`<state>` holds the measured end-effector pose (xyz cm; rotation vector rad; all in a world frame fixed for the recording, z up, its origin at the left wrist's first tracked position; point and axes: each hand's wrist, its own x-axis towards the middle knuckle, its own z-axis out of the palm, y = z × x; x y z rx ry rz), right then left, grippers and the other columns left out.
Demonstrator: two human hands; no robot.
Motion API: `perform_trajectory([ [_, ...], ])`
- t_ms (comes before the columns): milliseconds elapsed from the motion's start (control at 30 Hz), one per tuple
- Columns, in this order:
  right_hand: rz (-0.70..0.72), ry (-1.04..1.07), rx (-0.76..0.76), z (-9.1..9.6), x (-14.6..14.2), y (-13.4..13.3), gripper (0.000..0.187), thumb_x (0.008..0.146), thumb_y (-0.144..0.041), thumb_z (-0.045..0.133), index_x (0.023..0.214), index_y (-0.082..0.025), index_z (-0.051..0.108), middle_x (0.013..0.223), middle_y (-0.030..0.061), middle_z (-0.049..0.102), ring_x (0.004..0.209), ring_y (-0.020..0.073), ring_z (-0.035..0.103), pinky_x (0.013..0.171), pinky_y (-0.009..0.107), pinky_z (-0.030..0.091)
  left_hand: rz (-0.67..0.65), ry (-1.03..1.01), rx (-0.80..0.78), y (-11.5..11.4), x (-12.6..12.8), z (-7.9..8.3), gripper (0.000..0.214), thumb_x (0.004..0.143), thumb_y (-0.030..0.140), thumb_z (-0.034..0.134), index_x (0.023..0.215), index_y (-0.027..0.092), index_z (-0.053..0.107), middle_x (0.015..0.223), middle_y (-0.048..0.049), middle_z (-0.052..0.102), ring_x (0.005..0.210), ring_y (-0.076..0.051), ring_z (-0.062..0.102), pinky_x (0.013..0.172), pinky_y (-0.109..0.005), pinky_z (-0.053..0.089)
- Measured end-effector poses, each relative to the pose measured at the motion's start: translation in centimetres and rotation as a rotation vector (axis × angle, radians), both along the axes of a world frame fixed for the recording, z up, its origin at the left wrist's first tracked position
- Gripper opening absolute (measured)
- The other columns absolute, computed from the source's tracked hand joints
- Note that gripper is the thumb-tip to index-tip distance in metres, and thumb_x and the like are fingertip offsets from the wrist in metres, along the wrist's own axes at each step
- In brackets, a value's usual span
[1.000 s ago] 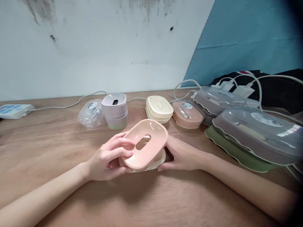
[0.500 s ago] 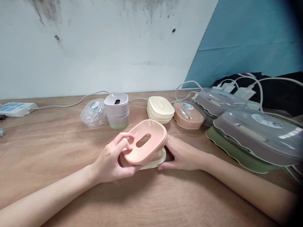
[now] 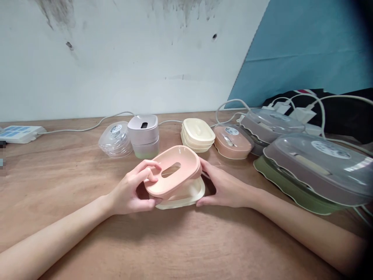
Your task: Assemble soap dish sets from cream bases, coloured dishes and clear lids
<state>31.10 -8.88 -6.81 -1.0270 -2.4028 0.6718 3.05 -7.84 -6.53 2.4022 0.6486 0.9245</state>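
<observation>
A pink oval tray point(image 3: 175, 174) with a slot through its middle rests tilted on a cream oval tray point(image 3: 186, 195) on the wooden table point(image 3: 72, 175). My left hand point(image 3: 132, 190) grips the pink tray's left edge, fingers curled over its rim. My right hand point(image 3: 223, 186) holds the right side of the pair, its thumb by the pink tray and its fingers against the cream tray.
Behind stand clear lids point(image 3: 115, 139), a lilac box stack point(image 3: 143, 135), cream trays point(image 3: 197, 134) and a covered pink dish point(image 3: 232, 141). Two large covered dishes, one grey point(image 3: 269, 126) and one green point(image 3: 314, 171), sit at right among white cables. A power strip point(image 3: 17, 133) lies far left.
The pink tray has tilted flatter and slid left off the cream tray, which now shows more at the front right. Both hands stayed on the pair.
</observation>
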Motion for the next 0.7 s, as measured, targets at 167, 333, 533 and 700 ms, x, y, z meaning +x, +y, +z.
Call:
perform_trajectory([
  [167,-0.041,-0.052,0.0,-0.44,0.23,0.02,0.117,0.07,-0.047,0.071,0.145,-0.023,-0.015,0.147,0.0177,0.032,0.132,0.0317,0.037,0.103,0.051,0.037,-0.064,0.101,0.003,0.11,0.07,-0.08,0.026,0.068,0.014,0.063,0.083,0.02,0.043,0.118,-0.01,0.048,0.099,-0.02,0.055,0.081,-0.03,0.046],
  [333,-0.057,-0.103,0.053,-0.38,0.24,0.11,0.105,0.069,-0.051,0.07,0.145,-0.024,0.003,0.15,0.0161,0.025,0.137,0.0312,0.027,0.108,0.05,0.031,-0.09,0.156,-0.07,0.17,0.08,0.09,0.025,0.069,0.014,0.063,0.084,0.02,0.043,0.119,-0.0099,0.048,0.1,-0.021,0.056,0.085,-0.033,0.048],
  [533,-0.023,-0.123,0.111,-0.31,0.32,0.01,0.096,0.075,-0.049,0.066,0.144,-0.028,0.003,0.152,0.0163,0.012,0.138,0.0305,0.024,0.105,0.049,0.035,-0.147,0.15,-0.064,0.23,0.07,0.38,0.017,0.073,0.016,0.059,0.083,0.019,0.045,0.12,-0.0125,0.048,0.111,-0.025,0.051,0.093,-0.038,0.045],
  [700,0.03,-0.145,0.116,-0.09,0.47,-0.03,0.066,0.079,-0.046,0.063,0.13,-0.027,0.026,0.149,0.0164,0.021,0.131,0.0286,0.038,0.1,0.047,0.041,-0.197,0.141,-0.061,0.33,0.02,0.2,0.02,0.074,0.015,0.059,0.091,0.019,0.049,0.128,-0.0149,0.042,0.124,-0.027,0.041,0.1,-0.043,0.04],
])
